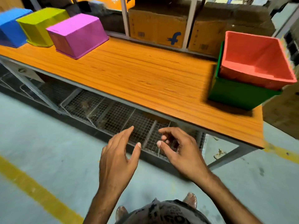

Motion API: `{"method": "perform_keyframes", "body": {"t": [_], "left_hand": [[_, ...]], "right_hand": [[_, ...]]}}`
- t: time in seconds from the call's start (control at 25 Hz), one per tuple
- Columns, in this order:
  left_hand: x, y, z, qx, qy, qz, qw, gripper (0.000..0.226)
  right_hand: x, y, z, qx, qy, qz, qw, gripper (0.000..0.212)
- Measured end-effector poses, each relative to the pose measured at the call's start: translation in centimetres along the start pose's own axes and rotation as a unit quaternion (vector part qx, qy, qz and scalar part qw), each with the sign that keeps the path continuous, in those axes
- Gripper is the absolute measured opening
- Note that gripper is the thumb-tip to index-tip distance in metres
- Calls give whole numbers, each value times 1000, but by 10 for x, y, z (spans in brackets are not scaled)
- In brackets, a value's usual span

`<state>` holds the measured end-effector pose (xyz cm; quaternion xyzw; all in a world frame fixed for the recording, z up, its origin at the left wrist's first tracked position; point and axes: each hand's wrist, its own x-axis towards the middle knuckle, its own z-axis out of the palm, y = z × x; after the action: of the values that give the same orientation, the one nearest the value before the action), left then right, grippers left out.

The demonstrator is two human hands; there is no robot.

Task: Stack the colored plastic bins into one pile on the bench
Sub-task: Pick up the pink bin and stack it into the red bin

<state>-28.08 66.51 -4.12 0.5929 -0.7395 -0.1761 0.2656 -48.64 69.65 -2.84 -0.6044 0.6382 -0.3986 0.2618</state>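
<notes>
At the right end of the orange wooden bench point(145, 75) a red bin point(254, 60) sits upright, nested inside a green bin point(236, 96). On the left end three bins lie upside down in a row: pink point(77, 35), yellow-green point(40, 25) and blue point(9, 28). My left hand point(118, 157) and my right hand point(179, 152) hover in front of the bench's near edge, below table height. Both hold nothing; the left fingers are relaxed, the right fingers loosely curled.
Cardboard boxes point(158, 28) stand on a shelf behind the bench. Wire mesh baskets point(113, 113) sit under the bench top. A yellow line point(37, 191) runs across the grey floor at lower left. My feet show at the bottom edge.
</notes>
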Motion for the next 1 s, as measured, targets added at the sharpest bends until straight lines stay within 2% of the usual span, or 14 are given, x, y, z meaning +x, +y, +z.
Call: {"method": "perform_keyframes", "body": {"t": [0.28,0.6,0.76,1.0], "left_hand": [[1,-145,-97,68,54,-35,996,44],[27,-247,-142,70,77,-107,989,43],[80,-297,-158,78,89,-110,987,43],[202,-353,-189,93,95,-80,988,42]], "right_hand": [[18,-84,151,-50,-31,-63,996,27],[70,-134,270,-41,-81,-100,991,30],[128,-144,323,-20,-82,-102,991,30],[259,-166,383,9,-70,-96,993,31]]}}
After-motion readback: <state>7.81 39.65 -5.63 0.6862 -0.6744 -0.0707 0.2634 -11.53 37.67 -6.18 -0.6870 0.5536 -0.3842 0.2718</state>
